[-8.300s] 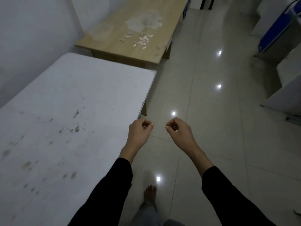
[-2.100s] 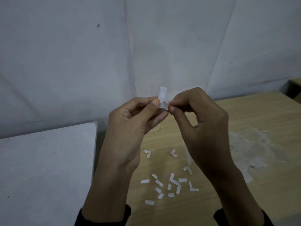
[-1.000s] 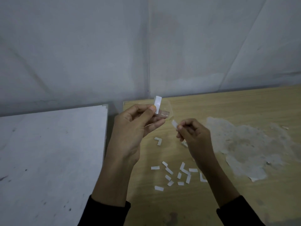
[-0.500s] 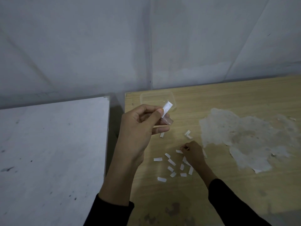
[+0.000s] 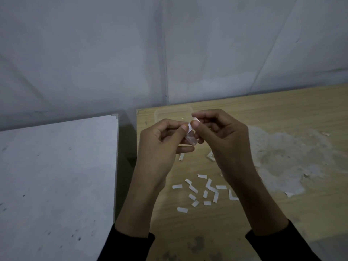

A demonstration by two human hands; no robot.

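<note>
My left hand (image 5: 162, 147) holds a small clear strip with a white paper backing (image 5: 190, 133) up in front of me, thumb and fingers curled round its lower end. My right hand (image 5: 224, 140) meets it from the right, and its thumb and forefinger pinch the white top end of the strip. Both hands hover above the wooden table (image 5: 282, 110). Below them, several small white paper pieces (image 5: 204, 191) lie scattered on the wood.
A white table (image 5: 56, 176) stands on the left, with a dark gap between it and the wooden one. A large whitish patch of residue (image 5: 286, 159) covers the wood on the right. A clear plastic lid (image 5: 169, 114) lies by the wall behind my hands.
My right hand has come up from the scattered pieces on the table and now pinches the top of the strip. My left hand has kept hold of the strip.
</note>
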